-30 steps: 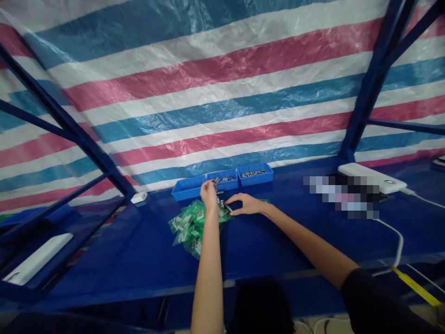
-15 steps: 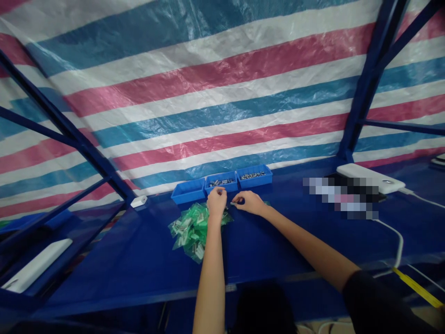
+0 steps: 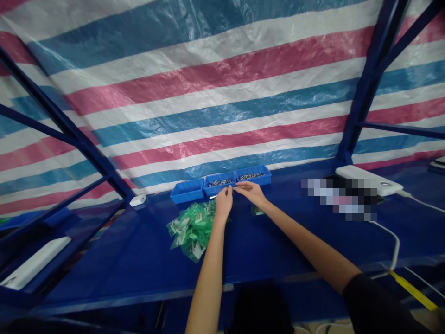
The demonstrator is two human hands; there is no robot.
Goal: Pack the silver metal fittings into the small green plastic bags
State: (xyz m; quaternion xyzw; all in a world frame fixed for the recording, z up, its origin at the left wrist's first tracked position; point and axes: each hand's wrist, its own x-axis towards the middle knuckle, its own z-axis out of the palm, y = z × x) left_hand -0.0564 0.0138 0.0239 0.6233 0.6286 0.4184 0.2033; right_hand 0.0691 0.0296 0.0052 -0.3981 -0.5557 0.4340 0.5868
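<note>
My left hand (image 3: 224,202) is closed in a pinch, with a small metallic piece (image 3: 213,197) showing at its left side. Fingertips of my right hand (image 3: 251,192) meet those of the left in front of the blue bins; what they pinch is too small to name. Left of and under my left wrist lies a pile of green clear packets (image 3: 194,228) with pale pieces inside. Behind the hands stand the left bin (image 3: 187,196), with nothing visible in it, and the middle bin (image 3: 219,189) and right bin (image 3: 254,181), both with small metal parts.
A green packet (image 3: 257,210) lies under my right wrist. At right are a white power bank (image 3: 370,180) with a cable and a blurred-out object (image 3: 339,197). A white adapter (image 3: 138,200) sits at left, another white device (image 3: 38,260) further left. Blue frame posts stand both sides.
My left hand has moved right and my right hand slightly up, so their fingertips now meet. The metallic piece beside my left hand and the packet under my right wrist show more clearly.
</note>
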